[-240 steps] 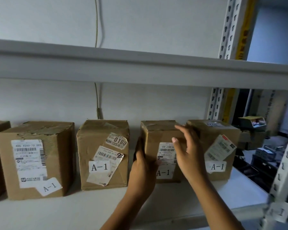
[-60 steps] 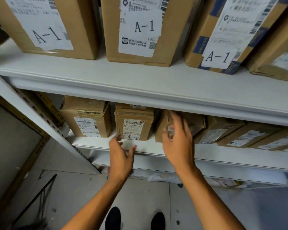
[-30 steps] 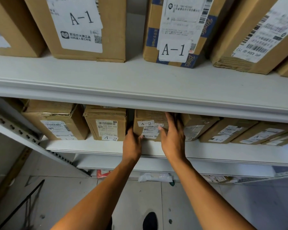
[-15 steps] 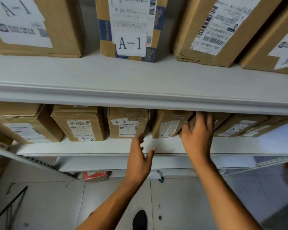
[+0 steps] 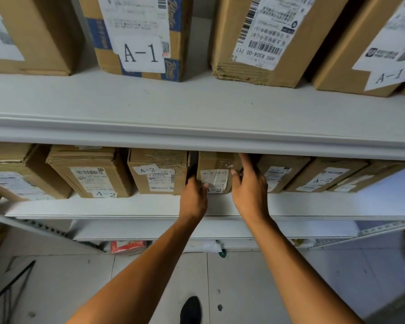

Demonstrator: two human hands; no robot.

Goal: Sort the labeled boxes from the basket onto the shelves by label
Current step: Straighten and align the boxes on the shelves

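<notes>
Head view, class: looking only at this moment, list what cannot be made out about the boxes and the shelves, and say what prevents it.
- Held box: its A-2 tag is partly covered by the left hand; its right side is hidden by the right hand.
- Upper-shelf boxes, such as the A-1 box: tops cut off by the frame edge.
- Far-left lower box: label blurred, unreadable.
- Lower-shelf box tops: hidden behind the upper shelf's front lip.

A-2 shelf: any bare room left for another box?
Row is packed box to box. Both hands, left hand and right hand, flank one A-2 box. Bare patches: the front strip of the lower shelf, and its far right end.
</notes>
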